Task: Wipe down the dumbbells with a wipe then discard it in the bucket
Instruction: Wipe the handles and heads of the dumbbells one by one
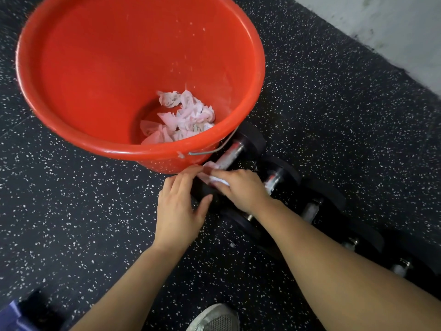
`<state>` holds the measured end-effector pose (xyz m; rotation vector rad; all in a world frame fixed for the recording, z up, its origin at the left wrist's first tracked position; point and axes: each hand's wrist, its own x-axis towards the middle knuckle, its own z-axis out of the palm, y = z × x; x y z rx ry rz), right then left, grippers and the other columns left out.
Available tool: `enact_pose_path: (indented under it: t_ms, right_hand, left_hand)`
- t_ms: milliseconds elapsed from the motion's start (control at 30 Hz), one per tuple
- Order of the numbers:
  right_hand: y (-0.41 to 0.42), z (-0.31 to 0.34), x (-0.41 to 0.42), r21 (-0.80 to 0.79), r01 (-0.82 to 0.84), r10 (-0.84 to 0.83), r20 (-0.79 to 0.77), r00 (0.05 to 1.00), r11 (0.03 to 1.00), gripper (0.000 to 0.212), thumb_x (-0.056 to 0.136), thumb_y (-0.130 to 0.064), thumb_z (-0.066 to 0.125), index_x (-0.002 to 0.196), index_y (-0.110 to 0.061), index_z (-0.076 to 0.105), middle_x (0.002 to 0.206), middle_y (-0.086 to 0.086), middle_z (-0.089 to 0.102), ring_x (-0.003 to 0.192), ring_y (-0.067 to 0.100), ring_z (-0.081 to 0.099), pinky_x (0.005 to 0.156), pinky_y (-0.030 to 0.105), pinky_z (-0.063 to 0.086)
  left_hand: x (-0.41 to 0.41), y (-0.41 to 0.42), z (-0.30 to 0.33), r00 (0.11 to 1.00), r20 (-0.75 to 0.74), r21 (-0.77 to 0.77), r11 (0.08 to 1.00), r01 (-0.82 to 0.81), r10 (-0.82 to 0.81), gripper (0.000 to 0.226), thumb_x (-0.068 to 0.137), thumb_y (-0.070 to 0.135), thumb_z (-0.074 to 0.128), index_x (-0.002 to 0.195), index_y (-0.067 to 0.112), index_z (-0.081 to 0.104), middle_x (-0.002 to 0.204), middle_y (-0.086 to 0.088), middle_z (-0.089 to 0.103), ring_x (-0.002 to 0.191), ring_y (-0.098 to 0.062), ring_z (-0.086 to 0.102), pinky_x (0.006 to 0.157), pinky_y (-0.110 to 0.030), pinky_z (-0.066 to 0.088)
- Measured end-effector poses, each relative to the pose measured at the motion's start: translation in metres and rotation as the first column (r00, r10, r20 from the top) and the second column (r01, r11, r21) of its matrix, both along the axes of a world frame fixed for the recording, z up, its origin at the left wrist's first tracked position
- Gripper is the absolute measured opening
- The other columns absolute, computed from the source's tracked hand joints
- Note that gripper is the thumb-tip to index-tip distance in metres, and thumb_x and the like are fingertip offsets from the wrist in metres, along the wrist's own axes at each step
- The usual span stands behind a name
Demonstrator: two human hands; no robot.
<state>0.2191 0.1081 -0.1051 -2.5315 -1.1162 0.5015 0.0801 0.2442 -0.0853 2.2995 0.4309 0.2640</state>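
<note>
A row of black dumbbells with steel handles lies on the speckled floor, running from the bucket toward the lower right. The nearest dumbbell point(235, 149) lies against the red bucket point(59, 120). My right hand point(241, 189) presses a white wipe point(216, 174) onto that dumbbell's near head. My left hand point(177, 206) rests on the same head, fingers on top and thumb at its side. Several crumpled used wipes point(183, 115) lie in the bottom of the bucket.
More dumbbells point(279, 177) point(312, 209) lie side by side to the right. A pale wall point(393, 27) rises at the upper right. My grey shoe point(217, 318) shows at the bottom edge, a blue object point(12, 316) at the bottom left.
</note>
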Motion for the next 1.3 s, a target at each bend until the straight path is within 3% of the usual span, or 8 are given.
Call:
enact_pose_path:
  t_ms: [100,200,467,667,833,933,1167,1300]
  right_hand:
    - [-0.003,-0.002,0.017,-0.072,0.205,-0.198,0.098,0.975,0.976,0.048,0.102,-0.055,0.041,0.143,-0.033,0.050,0.093,0.020,0.074,0.089,0.043,0.069,0.070,0.043,0.048]
    - [-0.003,0.000,0.020,-0.011,0.343,-0.340,0.125,0.932,0.939,0.048,0.103,-0.050,0.040,0.150,-0.037,0.039,0.101,0.019,0.074,0.092,0.042,0.068,0.072,0.045,0.051]
    - [-0.002,-0.005,-0.009,0.069,-0.071,0.064,0.107,0.992,0.995,0.042,0.100,-0.044,0.045,0.142,-0.042,0.052,0.095,0.008,0.077,0.077,0.036,0.072,0.059,0.041,0.055]
    - [-0.008,0.002,0.021,-0.017,0.318,-0.300,0.287,0.910,0.948,0.043,0.107,-0.043,0.034,0.149,-0.038,0.040,0.113,0.009,0.071,0.091,0.036,0.069,0.066,0.038,0.048]
    - [-0.001,-0.008,0.000,-0.026,0.053,-0.047,0.201,0.978,0.998,0.044,0.105,-0.036,0.041,0.149,-0.032,0.042,0.098,0.010,0.075,0.082,0.035,0.071,0.063,0.041,0.053]
    - [0.001,-0.010,-0.007,-0.002,-0.121,0.120,0.163,0.979,0.993,0.040,0.104,-0.036,0.045,0.143,-0.034,0.052,0.106,0.002,0.077,0.084,0.029,0.073,0.063,0.039,0.054]
    - [-0.006,-0.008,0.019,0.059,0.279,-0.285,0.205,0.937,0.959,0.043,0.103,-0.050,0.041,0.144,-0.038,0.049,0.099,0.010,0.073,0.088,0.037,0.069,0.065,0.039,0.048]
    - [-0.003,-0.010,0.006,0.114,0.180,-0.188,0.063,0.980,0.977,0.043,0.102,-0.043,0.047,0.145,-0.039,0.049,0.113,0.010,0.074,0.095,0.037,0.069,0.072,0.042,0.053]
  left_hand:
    - [0.000,0.001,-0.001,1.000,-0.015,0.007,1.000,0.001,-0.001,0.064,0.086,0.022,0.079,0.142,0.022,0.049,0.140,0.007,0.058,0.124,-0.025,0.052,0.105,-0.051,0.046]
    - [-0.001,0.002,-0.002,1.000,-0.014,0.009,1.000,0.004,-0.004,0.064,0.087,0.022,0.078,0.143,0.023,0.049,0.140,0.007,0.058,0.124,-0.024,0.053,0.105,-0.050,0.046]
    - [-0.001,0.001,-0.001,1.000,-0.003,0.007,1.000,0.011,-0.011,0.063,0.086,0.022,0.078,0.141,0.027,0.047,0.138,0.009,0.058,0.119,-0.025,0.053,0.103,-0.048,0.046]
    - [-0.001,0.003,-0.001,1.000,-0.020,0.002,1.000,0.017,-0.017,0.064,0.087,0.024,0.078,0.143,0.025,0.048,0.142,0.009,0.056,0.126,-0.023,0.051,0.107,-0.047,0.044]
    - [0.000,0.002,-0.002,1.000,0.001,0.012,1.000,0.005,-0.005,0.064,0.085,0.022,0.080,0.141,0.025,0.049,0.139,0.009,0.058,0.122,-0.024,0.053,0.104,-0.048,0.046]
    - [0.000,0.002,-0.001,1.000,0.012,0.010,1.000,0.017,-0.017,0.066,0.084,0.021,0.080,0.141,0.027,0.047,0.137,0.009,0.059,0.118,-0.023,0.053,0.103,-0.047,0.047]
    - [-0.001,0.003,-0.001,1.000,-0.006,0.009,1.000,0.020,-0.020,0.063,0.087,0.024,0.078,0.143,0.023,0.049,0.141,0.009,0.057,0.124,-0.022,0.051,0.108,-0.045,0.044]
    - [-0.001,0.003,-0.002,1.000,0.004,0.009,1.000,0.018,-0.018,0.064,0.086,0.023,0.079,0.142,0.022,0.049,0.140,0.008,0.057,0.122,-0.022,0.051,0.107,-0.047,0.045]
